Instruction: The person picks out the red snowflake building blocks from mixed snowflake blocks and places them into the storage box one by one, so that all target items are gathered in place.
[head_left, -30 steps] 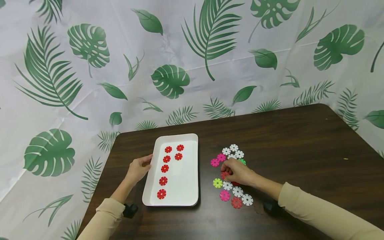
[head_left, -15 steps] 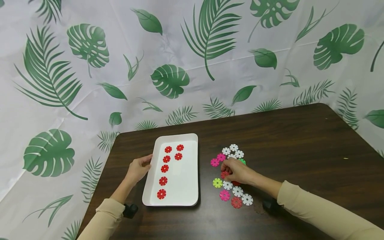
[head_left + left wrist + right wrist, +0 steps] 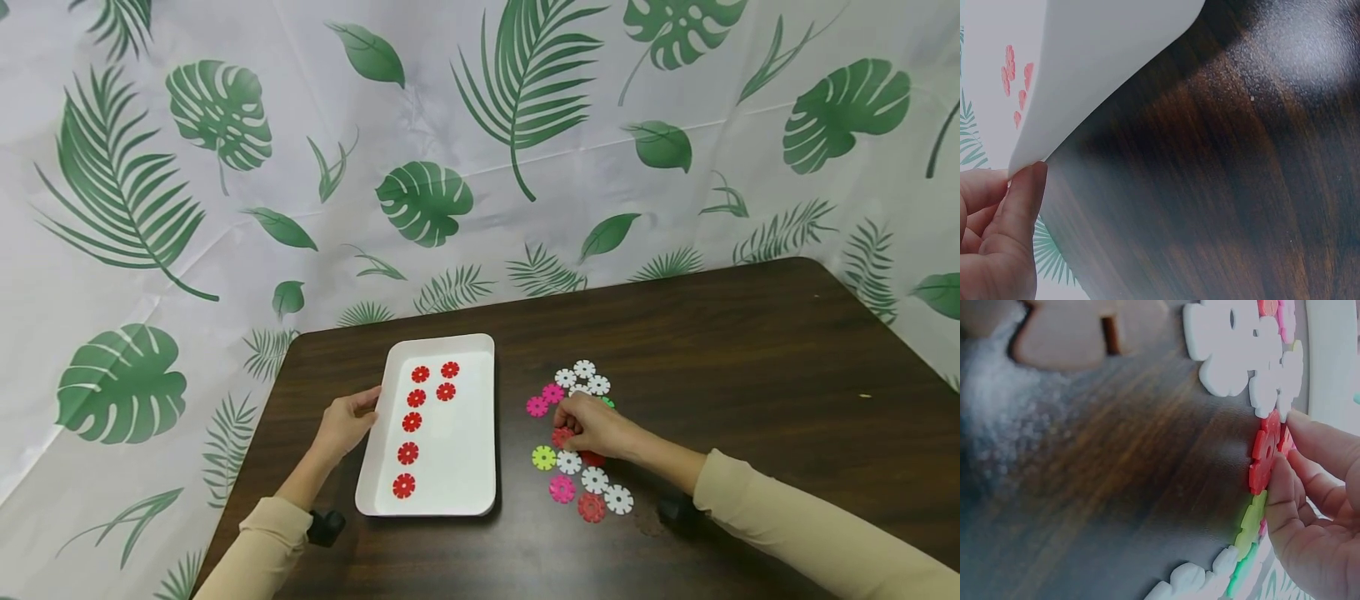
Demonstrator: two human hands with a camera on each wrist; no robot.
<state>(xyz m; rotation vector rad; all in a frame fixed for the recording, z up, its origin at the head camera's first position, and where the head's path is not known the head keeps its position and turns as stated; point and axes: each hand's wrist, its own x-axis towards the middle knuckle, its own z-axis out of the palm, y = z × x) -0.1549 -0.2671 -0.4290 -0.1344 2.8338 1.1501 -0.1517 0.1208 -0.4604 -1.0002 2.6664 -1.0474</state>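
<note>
A white rectangular tray (image 3: 468, 450) lies on the dark wooden table, with several red notched interlocking discs (image 3: 412, 422) in two columns inside it. My left hand (image 3: 345, 427) pinches the tray's left rim between thumb and fingers; the left wrist view shows the fingertips on the rim (image 3: 1029, 150). To the right of the tray, my right hand (image 3: 596, 425) reaches into a loose group of discs. Its thumb and fingers pinch a red interlocking disc (image 3: 562, 437) at table level. Another red disc (image 3: 1265, 453) lies close beside the fingers, and part of the group is hidden under the hand.
Around the right hand lie white discs (image 3: 595, 479), pink discs (image 3: 537, 406), a yellow-green disc (image 3: 543, 457) and a green one, partly covered. A translucent brown disc (image 3: 648, 523) sits near the right wrist camera (image 3: 677, 512). A leaf-print cloth (image 3: 480, 250) hangs behind the table.
Hardly anything differs. The right hand shifts very slightly over the red discs, while the left hand and tray stay in place.
</note>
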